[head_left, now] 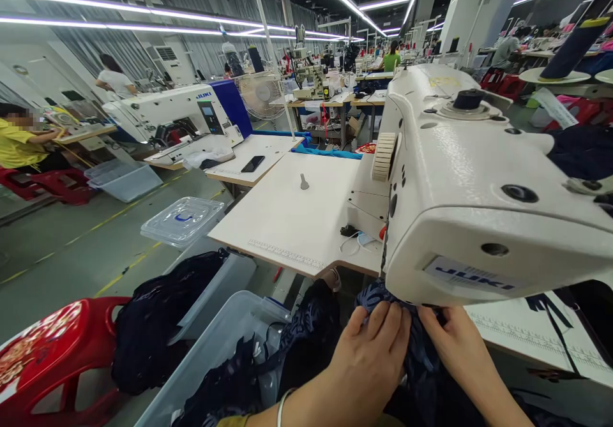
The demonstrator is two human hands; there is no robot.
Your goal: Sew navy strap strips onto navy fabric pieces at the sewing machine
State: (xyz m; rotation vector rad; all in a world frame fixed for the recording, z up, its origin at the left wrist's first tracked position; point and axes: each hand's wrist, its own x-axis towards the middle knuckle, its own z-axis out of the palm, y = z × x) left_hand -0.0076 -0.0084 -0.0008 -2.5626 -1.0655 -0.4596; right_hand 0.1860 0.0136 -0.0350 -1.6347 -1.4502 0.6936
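Observation:
A white sewing machine [479, 223] fills the right side of the head view, its head directly over both hands. My left hand [366, 357], wearing a bracelet, has its fingers curled over dark blue patterned fabric [376, 296] at the needle side of the machine. Close beside it, my right hand [454, 344] grips the same fabric with thumb and fingers, its fingertips partly hidden under the machine head. The fabric hangs down between the hands towards my lap. The needle and presser foot are hidden.
A white sewing table [282, 216] extends left of the machine, with a small grey metal piece [304, 182] on it. Plastic bins [225, 318] of dark garments and a red stool [86, 325] stand at left. A phone [253, 163] lies near another machine [177, 117]. Several people work farther off.

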